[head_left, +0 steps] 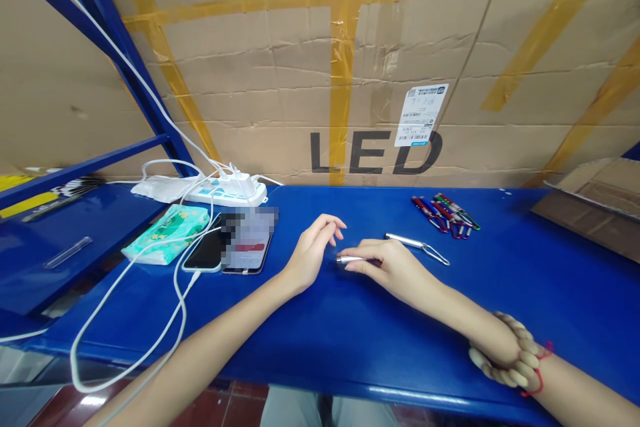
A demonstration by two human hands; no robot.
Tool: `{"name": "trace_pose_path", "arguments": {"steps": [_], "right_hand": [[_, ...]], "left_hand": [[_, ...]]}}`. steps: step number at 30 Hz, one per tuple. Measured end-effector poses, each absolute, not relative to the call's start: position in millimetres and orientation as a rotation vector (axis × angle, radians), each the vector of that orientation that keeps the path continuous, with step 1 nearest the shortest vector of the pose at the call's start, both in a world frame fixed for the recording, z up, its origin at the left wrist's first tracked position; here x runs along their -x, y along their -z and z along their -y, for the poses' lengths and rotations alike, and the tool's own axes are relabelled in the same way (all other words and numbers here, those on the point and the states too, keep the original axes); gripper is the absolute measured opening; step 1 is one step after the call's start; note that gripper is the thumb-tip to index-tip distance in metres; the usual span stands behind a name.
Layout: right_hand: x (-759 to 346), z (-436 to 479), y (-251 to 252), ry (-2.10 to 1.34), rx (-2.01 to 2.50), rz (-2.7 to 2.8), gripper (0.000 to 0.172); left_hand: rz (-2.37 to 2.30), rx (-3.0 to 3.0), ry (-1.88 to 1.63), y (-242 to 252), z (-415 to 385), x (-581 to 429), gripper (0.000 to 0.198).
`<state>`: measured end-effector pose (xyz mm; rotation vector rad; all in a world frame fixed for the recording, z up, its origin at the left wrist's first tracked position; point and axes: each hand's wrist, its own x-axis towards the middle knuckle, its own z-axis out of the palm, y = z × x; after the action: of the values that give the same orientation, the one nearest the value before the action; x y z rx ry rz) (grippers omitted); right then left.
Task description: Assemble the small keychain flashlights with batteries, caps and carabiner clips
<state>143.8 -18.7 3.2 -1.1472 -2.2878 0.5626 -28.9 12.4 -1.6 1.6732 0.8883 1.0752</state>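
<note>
Pinched by the right hand (394, 265), a silver tube (348, 259) is apparently being handled near the empty, loosely spread left hand (311, 252), steadiness probably being required next.

Phones to the left, torches to the right, hands between

On the table (310, 353), backed by a large carton (250, 80): at far left, a power strip (256, 196). Nearer and to the left, a tissue pack (163, 237), with a cable (184, 310) across it and looped toward the near left edge. Right of the pack, side by side, the left phone (203, 255), then the right phone (246, 259). Mid-table, the left hand (307, 257); just right of it, the right hand (395, 265), with a tube (351, 259) between thumb and fingers. Just beyond the right hand, a single torch (404, 239). Farther right, a torch cluster (450, 215). At far right, a smaller box (595, 210).
</note>
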Motion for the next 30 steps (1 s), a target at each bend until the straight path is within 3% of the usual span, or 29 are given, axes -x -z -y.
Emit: {"name": "trace_pose_path", "arguments": {"steps": [30], "right_hand": [[-143.9,18.2,0.0,-0.605,1.194,2.271,0.022]], "left_hand": [[-0.898,-1.665,-1.064,2.4,-12.9,28.5,0.027]]}}
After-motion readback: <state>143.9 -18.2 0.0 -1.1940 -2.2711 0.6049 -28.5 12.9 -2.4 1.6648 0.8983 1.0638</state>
